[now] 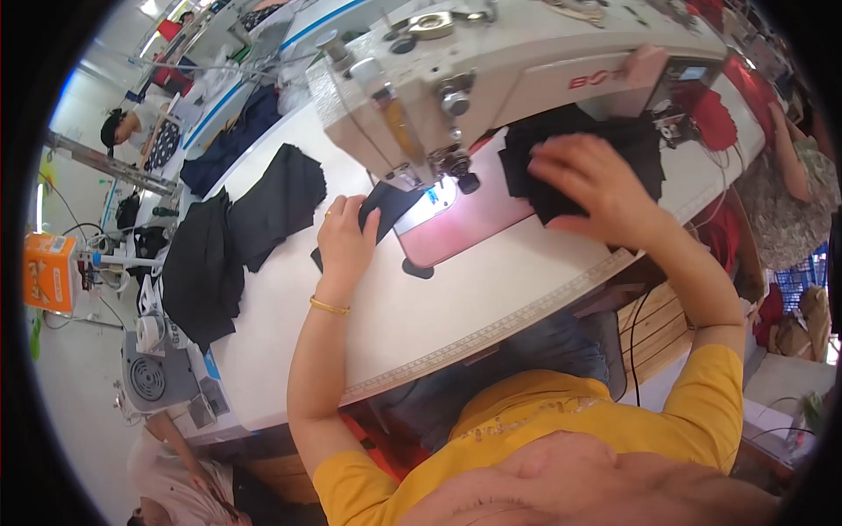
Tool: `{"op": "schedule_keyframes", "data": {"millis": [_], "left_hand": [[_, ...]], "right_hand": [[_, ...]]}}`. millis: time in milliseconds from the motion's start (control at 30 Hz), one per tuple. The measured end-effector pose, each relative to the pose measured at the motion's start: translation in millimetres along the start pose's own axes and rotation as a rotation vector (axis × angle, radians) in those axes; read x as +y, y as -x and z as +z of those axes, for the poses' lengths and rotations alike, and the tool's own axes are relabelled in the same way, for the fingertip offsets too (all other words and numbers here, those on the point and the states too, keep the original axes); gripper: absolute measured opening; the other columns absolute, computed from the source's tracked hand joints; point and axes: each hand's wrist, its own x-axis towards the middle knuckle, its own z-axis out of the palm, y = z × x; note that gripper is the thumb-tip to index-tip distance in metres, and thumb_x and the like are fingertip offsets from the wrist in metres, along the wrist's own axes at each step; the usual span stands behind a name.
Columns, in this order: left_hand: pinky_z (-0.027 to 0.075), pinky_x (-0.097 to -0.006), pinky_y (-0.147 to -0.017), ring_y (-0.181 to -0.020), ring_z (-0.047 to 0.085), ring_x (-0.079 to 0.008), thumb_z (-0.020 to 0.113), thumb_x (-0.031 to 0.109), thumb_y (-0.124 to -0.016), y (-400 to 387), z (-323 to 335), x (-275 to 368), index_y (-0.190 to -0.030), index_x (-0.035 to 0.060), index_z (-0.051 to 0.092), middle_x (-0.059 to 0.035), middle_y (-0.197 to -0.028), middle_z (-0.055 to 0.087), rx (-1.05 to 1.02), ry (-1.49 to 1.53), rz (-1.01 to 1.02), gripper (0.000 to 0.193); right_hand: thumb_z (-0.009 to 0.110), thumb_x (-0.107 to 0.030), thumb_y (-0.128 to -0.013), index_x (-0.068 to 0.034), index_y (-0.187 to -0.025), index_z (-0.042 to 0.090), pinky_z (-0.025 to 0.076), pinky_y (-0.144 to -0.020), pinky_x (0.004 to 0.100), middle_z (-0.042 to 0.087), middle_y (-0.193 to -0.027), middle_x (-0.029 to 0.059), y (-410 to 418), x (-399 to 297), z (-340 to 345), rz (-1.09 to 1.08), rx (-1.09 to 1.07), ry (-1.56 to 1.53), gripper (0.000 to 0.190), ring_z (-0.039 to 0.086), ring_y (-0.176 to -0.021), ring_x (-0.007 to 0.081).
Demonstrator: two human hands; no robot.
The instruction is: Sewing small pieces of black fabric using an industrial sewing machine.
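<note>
An industrial sewing machine (526, 72) stands on a white table (460, 296), its lamp lighting the needle plate (437, 197). My left hand (348, 237) is closed over a black fabric piece (389, 209) left of the presser foot, with the fabric's end near the foot. To the right, my right hand (595, 187) rests with spread fingers at a stack of black fabric pieces (526, 164) under the machine arm. Whether it grips any piece cannot be made out. Two more black fabric piles (204, 269) (279, 204) lie on the left of the table.
A printed ruler strip (487, 338) runs along the table's front edge. A red cloth piece (709, 115) lies by the machine's right end. Dark blue cloth (230, 144) is behind the left piles. Other people (184, 460) sit nearby at left and right.
</note>
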Motion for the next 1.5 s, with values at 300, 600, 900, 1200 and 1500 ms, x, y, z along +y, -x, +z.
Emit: {"op": "schedule_keyframes", "data": {"millis": [300, 600, 900, 1200, 1500], "left_hand": [[0.05, -0.0357, -0.071, -0.08, 0.066, -0.0251, 0.06, 0.013, -0.092, 29, -33, 42, -0.098, -0.0025, 0.06, -0.0139, -0.087, 0.066, -0.4, 0.432, -0.491, 0.017], [0.043, -0.028, -0.091, -0.103, 0.054, -0.0145, 0.055, 0.016, -0.097, 11, 8, 199, -0.124, -0.0025, 0.051, -0.0081, -0.112, 0.06, 0.031, 1.565, -0.379, 0.033], [0.038, -0.0357, -0.104, -0.12, 0.05, -0.0284, 0.062, 0.009, -0.09, -16, 90, 249, -0.13, -0.0074, 0.041, -0.0204, -0.129, 0.051, 0.079, 1.163, -0.549, 0.048], [0.031, -0.0376, -0.11, -0.131, 0.041, -0.0314, 0.069, 0.013, -0.084, 0, 95, 237, -0.141, -0.0108, 0.029, -0.0244, -0.14, 0.041, 0.166, 1.021, -0.464, 0.073], [0.039, -0.0302, -0.102, -0.123, 0.048, -0.0224, 0.064, 0.012, -0.092, 44, 40, 200, -0.135, -0.0073, 0.042, -0.0125, -0.133, 0.048, 0.172, 1.504, -0.668, 0.052]], "right_hand": [[0.081, -0.042, -0.07, 0.0, -0.141, 0.039, 0.045, -0.096, 0.041, 0.051, -0.122, 0.0213, 41, 52, 3, 0.389, -0.074, 0.162, 0.093, 0.052, -0.111, 0.0384], [0.059, -0.063, -0.084, 0.006, -0.118, 0.056, 0.051, -0.083, 0.046, 0.062, -0.103, 0.027, 20, 45, 2, 0.644, -0.231, 0.263, 0.077, 0.063, -0.095, 0.0426], [0.05, -0.065, -0.088, 0.009, -0.108, 0.063, 0.048, -0.088, 0.0427, 0.065, -0.104, 0.0307, 33, 79, 1, 0.905, -0.179, -0.35, 0.078, 0.063, -0.104, 0.0401], [0.07, -0.079, -0.054, 0.015, -0.093, 0.067, 0.053, -0.082, 0.0434, 0.065, -0.099, 0.0336, -2, 43, 32, 0.802, -0.39, -0.2, 0.102, 0.067, -0.093, 0.0407], [0.077, -0.069, -0.054, 0.013, -0.099, 0.064, 0.053, -0.084, 0.0409, 0.066, -0.103, 0.0296, 3, 4, 39, 0.762, -0.319, -0.186, 0.094, 0.066, -0.097, 0.0386]]}}
